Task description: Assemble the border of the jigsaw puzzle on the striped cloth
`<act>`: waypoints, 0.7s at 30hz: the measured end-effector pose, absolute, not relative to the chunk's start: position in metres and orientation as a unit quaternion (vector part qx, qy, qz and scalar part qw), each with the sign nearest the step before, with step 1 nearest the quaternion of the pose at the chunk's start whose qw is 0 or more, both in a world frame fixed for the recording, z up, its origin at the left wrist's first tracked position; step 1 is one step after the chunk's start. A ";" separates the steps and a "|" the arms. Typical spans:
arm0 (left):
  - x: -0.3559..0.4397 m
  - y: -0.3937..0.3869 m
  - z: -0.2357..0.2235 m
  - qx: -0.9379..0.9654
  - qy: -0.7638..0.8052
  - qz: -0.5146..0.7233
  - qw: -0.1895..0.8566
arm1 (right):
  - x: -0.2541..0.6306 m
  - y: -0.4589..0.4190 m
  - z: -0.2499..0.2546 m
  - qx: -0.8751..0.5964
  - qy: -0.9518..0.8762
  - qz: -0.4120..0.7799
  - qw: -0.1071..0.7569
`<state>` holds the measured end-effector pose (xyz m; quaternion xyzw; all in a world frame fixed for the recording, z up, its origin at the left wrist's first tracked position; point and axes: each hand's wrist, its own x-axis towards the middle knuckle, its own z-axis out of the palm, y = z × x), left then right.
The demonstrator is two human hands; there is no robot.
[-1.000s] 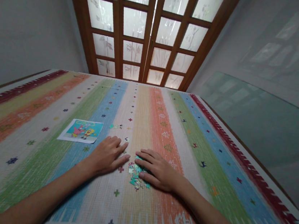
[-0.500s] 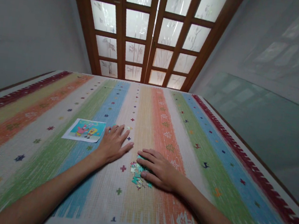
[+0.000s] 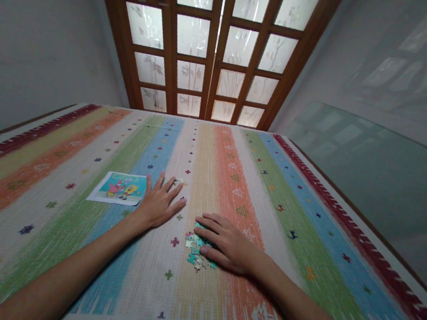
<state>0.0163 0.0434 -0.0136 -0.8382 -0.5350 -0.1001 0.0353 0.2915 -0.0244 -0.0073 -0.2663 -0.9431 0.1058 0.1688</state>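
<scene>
My left hand (image 3: 158, 206) lies on the striped cloth with its fingers spread, just right of a printed cartoon picture (image 3: 116, 189). Beyond its fingertips a few small puzzle pieces (image 3: 178, 181) show, partly hidden by the fingers. My right hand (image 3: 224, 242) rests palm down, fingers stretched out, over the right side of a small heap of jigsaw puzzle pieces (image 3: 194, 258). These are mostly teal, with some pink and yellow. Part of the heap is covered by that hand.
A striped, patterned tablecloth (image 3: 87, 238) covers the table. Behind its far edge stand wooden doors with frosted panes (image 3: 190, 76). A glass panel (image 3: 371, 174) leans along the right wall, and a plain wall (image 3: 36, 45) rises on the left.
My left hand has shifted slightly left, its fingers spreading a little wider, and more of the small pieces beyond them shows. My right hand has stayed over the heap.
</scene>
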 end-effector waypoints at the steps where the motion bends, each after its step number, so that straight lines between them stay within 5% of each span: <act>1: 0.017 0.043 -0.013 -0.838 -0.535 -0.103 0.035 | 0.292 -0.024 -0.007 -0.267 -0.943 0.105 0.169; 21: 0.015 0.045 -0.016 -0.858 -0.505 -0.094 0.020 | 0.292 -0.024 -0.010 -0.271 -0.941 0.110 0.171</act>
